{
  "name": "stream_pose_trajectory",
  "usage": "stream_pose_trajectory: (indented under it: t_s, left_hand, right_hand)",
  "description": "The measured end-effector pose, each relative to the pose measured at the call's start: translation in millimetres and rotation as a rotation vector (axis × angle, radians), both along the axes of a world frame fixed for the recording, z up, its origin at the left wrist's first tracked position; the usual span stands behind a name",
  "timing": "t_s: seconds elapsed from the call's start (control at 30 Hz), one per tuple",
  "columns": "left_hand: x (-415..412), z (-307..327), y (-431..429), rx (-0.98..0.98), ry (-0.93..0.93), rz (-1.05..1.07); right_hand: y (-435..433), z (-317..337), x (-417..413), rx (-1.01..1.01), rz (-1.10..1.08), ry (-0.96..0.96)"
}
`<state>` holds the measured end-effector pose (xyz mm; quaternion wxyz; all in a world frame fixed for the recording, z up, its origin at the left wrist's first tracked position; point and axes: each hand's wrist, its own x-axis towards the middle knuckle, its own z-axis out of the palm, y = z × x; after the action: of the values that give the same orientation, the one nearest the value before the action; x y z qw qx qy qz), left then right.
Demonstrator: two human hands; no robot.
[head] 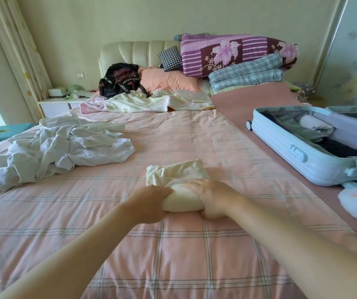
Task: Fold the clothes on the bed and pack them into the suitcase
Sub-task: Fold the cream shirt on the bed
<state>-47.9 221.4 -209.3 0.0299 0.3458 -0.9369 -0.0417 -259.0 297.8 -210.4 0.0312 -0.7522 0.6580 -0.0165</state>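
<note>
Your L hand (pixel 151 201) & R hand (pixel 212 197) both grip the cream garment (pixel 179 175), half-rolled, mid-bed (pixel 173 130). Roll's long axis runs left-right; loose end points twd headboard (pixel 138 52). Suitcase (pixel 281 145) open, right.

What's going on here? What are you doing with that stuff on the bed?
A person is folding clothes to pack. Both hands are on a cream garment on the pink checked bed: the left hand grips one end of the rolled part and the right hand holds the other. The light blue suitcase lies open on the right with a few things inside. A crumpled heap of white clothes on the left is not folded yet.
</note>
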Motion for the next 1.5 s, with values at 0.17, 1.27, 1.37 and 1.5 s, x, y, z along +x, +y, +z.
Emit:
stream_pose_trajectory:
  t_s: [0.17, 1.27, 1.37, 1.5]
  left_hand:
    - [13, 36, -14, 0.373, 0.222, 0.158]
    - [-18, -24, -58, -0.042, 0.073, 0.115]
    - [-7, -18, -51, -0.084, 0.037, -0.036]
    - [-12, -17, -44, -0.044, 0.078, -0.019]
  right_hand:
    - [4, 41, -11, 0.019, -0.136, -0.381]
    - [-38, -20, -50, 0.001, -0.015, -0.398]
    - [-35, -24, -49, -0.016, 0.012, -0.34]
    - [-35, -27, -47, -0.162, 0.024, -0.391]
